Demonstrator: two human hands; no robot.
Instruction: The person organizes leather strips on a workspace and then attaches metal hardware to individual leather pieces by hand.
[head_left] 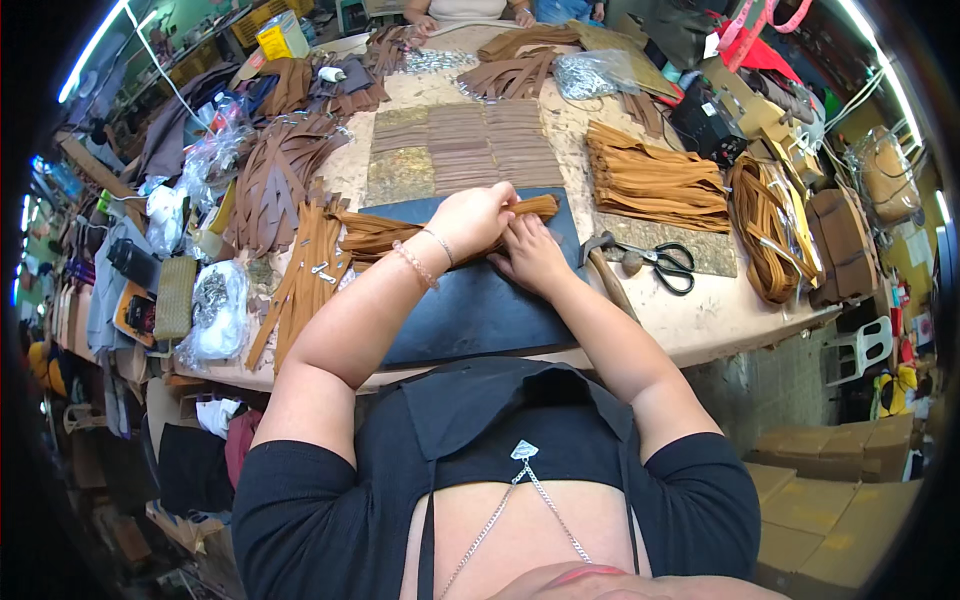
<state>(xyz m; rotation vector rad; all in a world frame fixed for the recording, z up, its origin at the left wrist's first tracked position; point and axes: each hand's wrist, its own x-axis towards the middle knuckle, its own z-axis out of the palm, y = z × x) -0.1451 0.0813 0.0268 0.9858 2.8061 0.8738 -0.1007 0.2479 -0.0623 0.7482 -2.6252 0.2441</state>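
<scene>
The brown strips (376, 234) lie bundled across the black mat (480, 318). My left hand (474, 222) and right hand (534, 254) come together near their right end; how tightly each grips, I can't tell. I'd best keep the ends level and the strips flat, untwisted. Rightward sit the hammer (609, 286), then the scissors (656, 257).

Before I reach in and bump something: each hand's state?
Left hand: curled at brown strips; grip hidden.
Right hand: on the strips; holding can't be told.
</scene>
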